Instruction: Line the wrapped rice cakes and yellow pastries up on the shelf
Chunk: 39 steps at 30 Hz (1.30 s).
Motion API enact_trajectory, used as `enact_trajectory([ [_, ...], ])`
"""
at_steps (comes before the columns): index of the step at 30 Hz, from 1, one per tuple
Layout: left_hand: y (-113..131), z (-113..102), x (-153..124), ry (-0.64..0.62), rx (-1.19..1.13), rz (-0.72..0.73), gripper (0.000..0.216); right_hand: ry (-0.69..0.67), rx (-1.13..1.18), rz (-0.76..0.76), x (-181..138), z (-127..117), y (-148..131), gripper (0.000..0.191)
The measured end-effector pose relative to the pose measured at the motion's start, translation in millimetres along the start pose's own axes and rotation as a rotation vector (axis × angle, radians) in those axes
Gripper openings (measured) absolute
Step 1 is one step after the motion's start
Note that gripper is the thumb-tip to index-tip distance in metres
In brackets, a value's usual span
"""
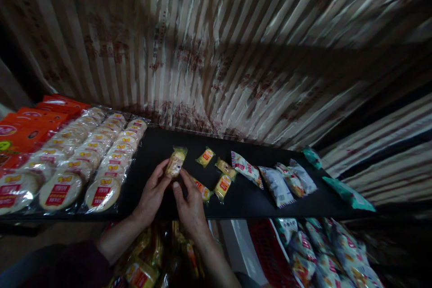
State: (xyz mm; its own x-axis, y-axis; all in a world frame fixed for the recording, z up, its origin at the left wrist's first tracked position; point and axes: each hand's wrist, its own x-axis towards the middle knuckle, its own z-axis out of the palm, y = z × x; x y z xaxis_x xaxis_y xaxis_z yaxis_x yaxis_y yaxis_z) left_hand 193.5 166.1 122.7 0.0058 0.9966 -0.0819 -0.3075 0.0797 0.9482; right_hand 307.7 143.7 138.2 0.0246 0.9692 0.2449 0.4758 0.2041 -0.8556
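A small yellow-wrapped snack packet point(176, 162) is pinched between both my hands over a black shelf point(158, 144). My left hand point(151, 195) grips its lower left side with closed fingers. My right hand point(189, 204) holds its lower right edge with thumb and fingers. Several more small yellow packets point(205, 157) lie loose on the shelf just right of my hands, one partly under my right hand. Further right lie several white snack packets point(277, 184) with red print.
Rows of round rice crackers in clear wrap point(84, 157) fill the shelf's left end, with orange bags point(30, 126) behind them. Teal packets point(347, 194) sit at the right end. Below the shelf are bins of packets point(324, 252). A striped backdrop point(216, 45) rises behind.
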Motion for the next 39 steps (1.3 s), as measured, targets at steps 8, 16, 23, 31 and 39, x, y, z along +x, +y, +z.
enact_trajectory([
  [8, -7.2, -4.0, -3.3, -0.015, 0.526, 0.377, 0.043, -0.066, 0.28, 0.148, -1.1, 1.7, 8.1, 0.045],
  [16, -3.5, -3.2, -6.3, 0.041, 0.791, 0.539, 0.041, -0.097, 0.603, 0.14, 1.2, 7.2, -0.4, 0.054],
  [23, -7.0, -4.2, -8.0, 0.012, 0.98, 0.672, 0.042, -0.079, 0.622, 0.183, 2.6, 5.9, -3.0, 0.036],
  [31, -2.8, -3.8, -10.9, -0.054, 0.931, 0.711, 0.038, -0.018, 0.498, 0.226, 2.6, 5.1, 9.8, 0.034],
  [39, -4.9, -5.5, -6.0, -0.086, 0.892, 0.571, 0.034, -0.014, 0.536, 0.266, 6.4, 9.0, 14.9, 0.053],
])
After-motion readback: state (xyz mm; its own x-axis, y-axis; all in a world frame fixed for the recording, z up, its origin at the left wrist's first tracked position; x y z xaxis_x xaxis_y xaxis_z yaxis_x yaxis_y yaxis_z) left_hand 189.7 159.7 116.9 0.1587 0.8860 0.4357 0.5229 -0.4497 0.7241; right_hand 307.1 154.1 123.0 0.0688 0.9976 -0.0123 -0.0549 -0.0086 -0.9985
